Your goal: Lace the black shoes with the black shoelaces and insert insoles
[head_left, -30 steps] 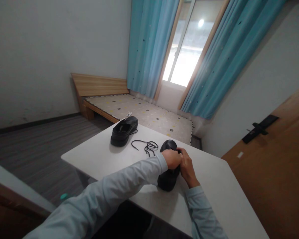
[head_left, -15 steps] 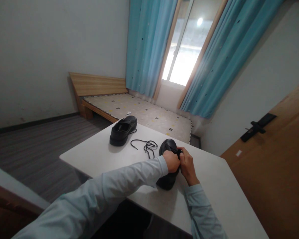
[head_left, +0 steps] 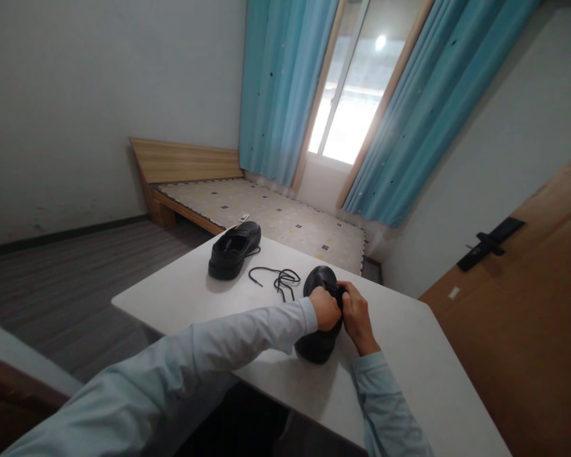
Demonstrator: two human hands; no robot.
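Observation:
A black shoe [head_left: 316, 346] rests on the white table in front of me, its toe pointing away. My left hand [head_left: 327, 309] is closed over the shoe's opening, with its fingertips hidden. Against the shoe's right side, near the lacing area, my right hand [head_left: 356, 314] has its fingers bent and gripping; whether a lace is between them cannot be made out. To the left lies a loose black shoelace [head_left: 285, 277] in loops. Farther left stands a second black shoe [head_left: 233, 252], with a lace end trailing beside it.
The white table [head_left: 409, 368] has an edge close to my body. Beyond it is a low bed [head_left: 276, 212] with a patterned mattress and a small white item on it. A wooden door [head_left: 518, 304] stands at the right. Blue curtains [head_left: 285, 89] flank the window.
Hardly anything differs. My left hand and forearm have shifted very slightly left over the shoe; my right hand stays at the shoe's side.

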